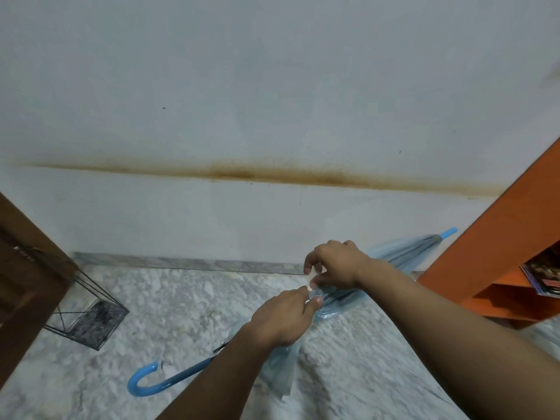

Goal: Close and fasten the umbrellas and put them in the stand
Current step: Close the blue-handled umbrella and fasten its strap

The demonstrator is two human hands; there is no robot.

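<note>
A closed, pale-blue see-through umbrella (403, 253) is held slanting above the floor, its blue hooked handle (145, 381) low at the left and its blue tip (450, 232) high at the right. My left hand (281, 313) grips the gathered canopy near its middle. My right hand (336, 265) pinches the small white fastening strap (310, 284) just above the left hand's thumb. A black wire umbrella stand (88, 310) with a dark base sits on the floor at the left, with no umbrella in it.
A white wall with a rusty stain runs across the back. A dark wooden door or cabinet (27, 268) is at the left beside the stand. An orange shelf unit (500, 268) with magazines (542, 272) is at the right. The floor is grey marble (181, 313).
</note>
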